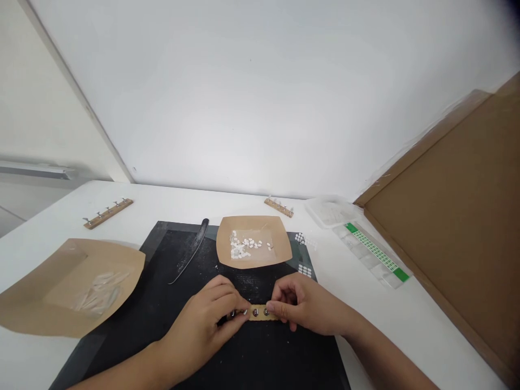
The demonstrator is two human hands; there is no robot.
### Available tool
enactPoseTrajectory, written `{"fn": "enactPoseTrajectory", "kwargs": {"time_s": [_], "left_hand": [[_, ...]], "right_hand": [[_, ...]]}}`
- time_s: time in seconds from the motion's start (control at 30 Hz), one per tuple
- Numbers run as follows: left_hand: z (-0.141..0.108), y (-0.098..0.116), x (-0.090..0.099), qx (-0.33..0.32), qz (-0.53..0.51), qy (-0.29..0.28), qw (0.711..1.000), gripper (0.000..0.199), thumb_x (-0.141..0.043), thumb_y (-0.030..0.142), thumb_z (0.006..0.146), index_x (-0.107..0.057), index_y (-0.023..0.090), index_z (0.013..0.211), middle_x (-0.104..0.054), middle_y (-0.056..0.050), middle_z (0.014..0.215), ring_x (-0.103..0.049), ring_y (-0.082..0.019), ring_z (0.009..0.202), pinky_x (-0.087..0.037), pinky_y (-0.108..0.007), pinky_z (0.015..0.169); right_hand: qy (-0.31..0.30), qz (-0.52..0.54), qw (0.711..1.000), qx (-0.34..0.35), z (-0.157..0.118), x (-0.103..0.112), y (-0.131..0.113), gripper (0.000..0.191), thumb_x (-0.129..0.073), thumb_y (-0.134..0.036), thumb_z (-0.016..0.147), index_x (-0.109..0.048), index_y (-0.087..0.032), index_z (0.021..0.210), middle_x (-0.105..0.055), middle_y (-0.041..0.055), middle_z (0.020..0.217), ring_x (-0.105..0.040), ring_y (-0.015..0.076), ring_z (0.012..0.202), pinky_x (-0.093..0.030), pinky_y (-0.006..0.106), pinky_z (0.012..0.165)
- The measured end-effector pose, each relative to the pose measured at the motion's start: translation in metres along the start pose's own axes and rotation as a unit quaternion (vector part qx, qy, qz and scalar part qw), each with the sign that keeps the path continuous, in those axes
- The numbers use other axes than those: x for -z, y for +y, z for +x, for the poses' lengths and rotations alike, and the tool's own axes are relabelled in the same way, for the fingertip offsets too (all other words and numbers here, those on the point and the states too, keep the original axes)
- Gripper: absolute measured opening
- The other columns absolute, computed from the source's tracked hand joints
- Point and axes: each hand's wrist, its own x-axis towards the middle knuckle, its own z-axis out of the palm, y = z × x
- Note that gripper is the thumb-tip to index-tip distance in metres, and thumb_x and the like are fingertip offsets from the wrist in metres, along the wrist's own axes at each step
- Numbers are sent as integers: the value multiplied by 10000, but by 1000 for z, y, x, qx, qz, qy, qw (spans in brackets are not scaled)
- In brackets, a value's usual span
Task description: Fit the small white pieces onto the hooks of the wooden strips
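A narrow wooden strip with small round metal pieces lies over the black mat, between my two hands. My left hand is closed at the strip's left end, thumb and index finger pinching near a small white piece. At the right end, my right hand has its thumb and curled fingers closed on the strip beside a metal piece. My fingers hide both ends of the strip. Just beyond my hands, a brown paper tray holds many small white ovals.
A larger paper tray with slim clear pieces stands at left. A dark curved tool lies on the mat. Wooden strips with metal clips lie farther back. A plastic case and cardboard wall are at right.
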Motion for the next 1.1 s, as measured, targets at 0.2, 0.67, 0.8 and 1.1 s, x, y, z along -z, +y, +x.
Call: {"fn": "enactPoseTrajectory", "kwargs": {"time_s": [0.2,0.67,0.8,1.1], "left_hand": [[0,0,0,-7,-17,1,1000,138,-656,146,1013,-756,233,1053,-748,-40,922,-642,-188,892,-558,-293,773],[-4,-9,0,-18,6,23,1000,163,-749,145,940,-721,218,1083,-751,-40,948,-669,-190,911,-577,-269,748],[2,-5,12,-54,18,-22,998,176,-764,161,930,-703,203,1089,-752,-60,1030,-654,-211,995,-590,-327,840],[7,-8,30,-90,78,-66,991,50,-684,160,994,-704,205,985,-721,-16,865,-618,-178,874,-569,-303,804]], "right_hand": [[6,-1,1000,7,-2,0,1,418,-838,-553,849,-677,-168,870,-700,-3,722,-601,97,530,-408,187,488],[29,-111,984,136,-10,10,-5,195,-727,-393,957,-765,-205,992,-672,13,866,-581,124,708,-455,233,633],[2,-84,987,136,-10,17,-1,216,-752,-400,937,-764,-185,957,-680,21,868,-570,120,691,-446,232,614],[-8,-49,993,108,-6,19,6,236,-841,-411,877,-782,-186,916,-682,10,854,-566,116,697,-430,226,615]]}}
